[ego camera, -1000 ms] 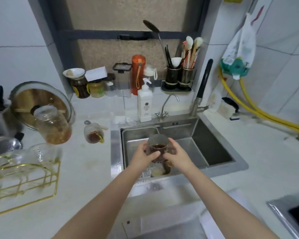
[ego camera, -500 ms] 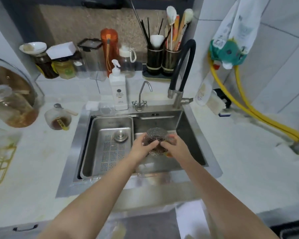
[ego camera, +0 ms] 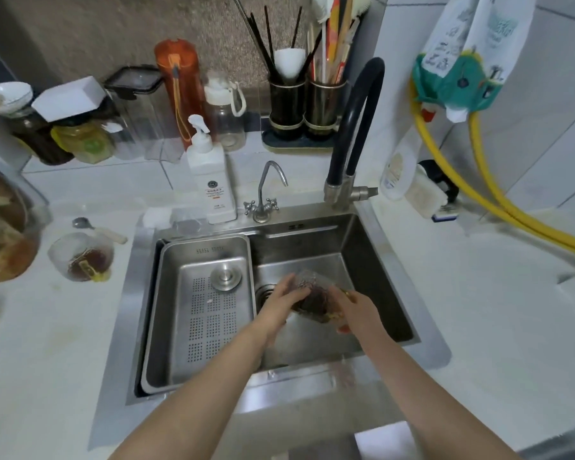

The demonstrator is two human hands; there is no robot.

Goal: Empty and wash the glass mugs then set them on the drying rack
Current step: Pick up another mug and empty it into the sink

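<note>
Glass, clear and textured, forms the mug of dark liquid [ego camera: 314,298], which is held tilted over the steel sink [ego camera: 312,247] between left hand [ego camera: 281,302] and right hand [ego camera: 357,310]. Wet, it is judged slippery, breakable; the body is best gripped.

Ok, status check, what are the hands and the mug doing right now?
Both hands, left and right, grip the glass mug, tilted over the sink drain. Second mug waits on the counter. Nothing blocking.
</note>
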